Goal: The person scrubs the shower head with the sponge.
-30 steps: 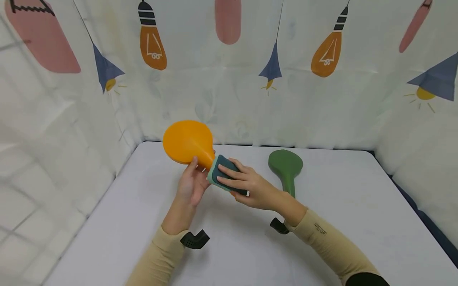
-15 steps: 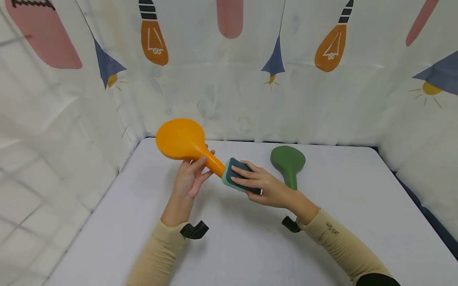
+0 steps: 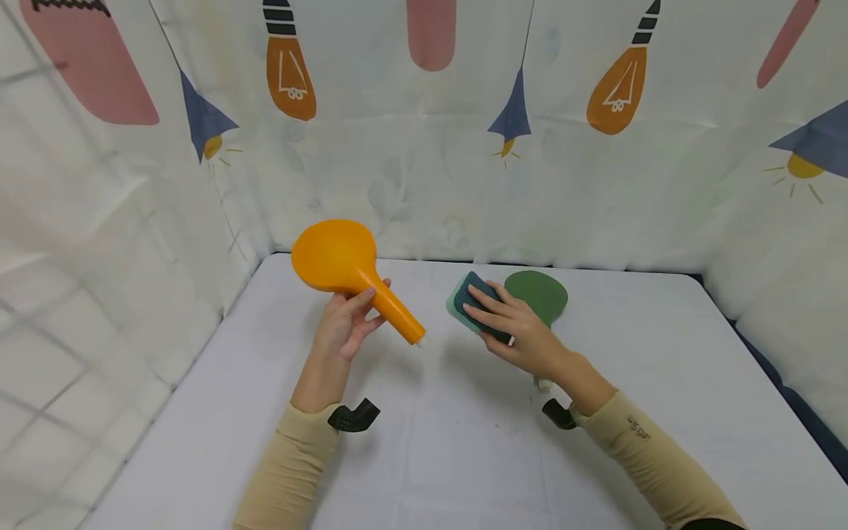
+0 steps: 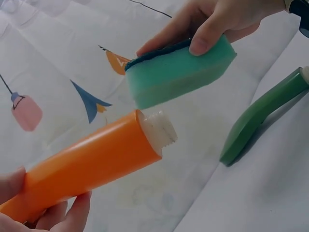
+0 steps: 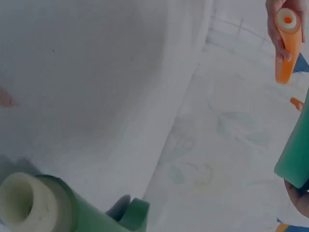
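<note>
An orange shower head (image 3: 336,254) is held by its handle in my left hand (image 3: 341,330), above the table. Its round end points to the far left, and its white threaded end (image 4: 159,130) faces right. My right hand (image 3: 523,337) grips a sponge (image 3: 469,308) with a dark scouring side and a light green foam side. The sponge is apart from the orange shower head. A green shower head (image 3: 538,293) lies on the table, partly hidden behind my right hand in the head view. The right wrist view shows its hollow pale end (image 5: 21,203) up close.
A white-covered table (image 3: 457,456) lies under both hands. Behind it hangs a pale cloth (image 3: 424,169) printed with bulbs and lamps, which also runs along both sides. Small specks lie on the table near the green shower head.
My right hand has drawn the sponge along the orange handle and off its end, moving right toward the green shower head. My left hand keeps hold of the orange shower head, its grip on the handle further from the threaded end.
</note>
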`<state>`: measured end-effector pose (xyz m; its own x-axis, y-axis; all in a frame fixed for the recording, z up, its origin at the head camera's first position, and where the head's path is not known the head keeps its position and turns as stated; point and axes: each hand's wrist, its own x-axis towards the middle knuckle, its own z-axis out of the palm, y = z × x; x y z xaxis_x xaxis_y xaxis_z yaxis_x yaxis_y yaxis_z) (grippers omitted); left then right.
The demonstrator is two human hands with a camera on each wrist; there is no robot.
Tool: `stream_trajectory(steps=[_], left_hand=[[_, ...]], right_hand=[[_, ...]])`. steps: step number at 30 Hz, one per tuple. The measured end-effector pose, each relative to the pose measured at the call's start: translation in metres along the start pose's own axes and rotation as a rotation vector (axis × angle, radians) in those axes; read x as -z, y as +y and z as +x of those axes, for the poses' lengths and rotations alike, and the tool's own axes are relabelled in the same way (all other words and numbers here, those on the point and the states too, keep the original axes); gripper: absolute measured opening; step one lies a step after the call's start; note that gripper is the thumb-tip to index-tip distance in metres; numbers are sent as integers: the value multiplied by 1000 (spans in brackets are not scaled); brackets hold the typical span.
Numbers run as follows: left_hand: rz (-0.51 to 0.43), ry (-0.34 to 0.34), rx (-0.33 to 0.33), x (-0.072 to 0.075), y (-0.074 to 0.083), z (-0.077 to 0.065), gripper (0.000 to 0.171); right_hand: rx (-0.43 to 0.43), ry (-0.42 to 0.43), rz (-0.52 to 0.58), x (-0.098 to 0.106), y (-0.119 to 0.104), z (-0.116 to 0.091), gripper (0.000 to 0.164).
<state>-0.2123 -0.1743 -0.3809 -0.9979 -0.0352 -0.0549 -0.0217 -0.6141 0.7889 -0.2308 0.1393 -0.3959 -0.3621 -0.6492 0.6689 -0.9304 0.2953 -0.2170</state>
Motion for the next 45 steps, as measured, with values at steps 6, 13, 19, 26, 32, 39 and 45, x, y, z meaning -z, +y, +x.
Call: stream_trajectory(steps=[6,13,19,26,32,39,45], left_hand=[[-9,17,14,3,2,3,40],[-20,26,46,7,2,7,42],[29,20,108,17,4,12,44],[66,56,114,23,1,16,43],[106,106,127,30,0,19,50],[156,111,182,42,0,24,55],[160,110,226,53,0,29,57]], right_hand=[[-36,91,-126,10,5,-6,41],[-78,116,-318,21,17,-17,44],[-200,81,-399,35,25,-31,43],[-369,51,-458,50,31,-47,53],[-474,23,-473,62,38,-57,52],[-584,1,-490,74,46,-71,51],[-644,-11,-495,80,51,-79,49]])
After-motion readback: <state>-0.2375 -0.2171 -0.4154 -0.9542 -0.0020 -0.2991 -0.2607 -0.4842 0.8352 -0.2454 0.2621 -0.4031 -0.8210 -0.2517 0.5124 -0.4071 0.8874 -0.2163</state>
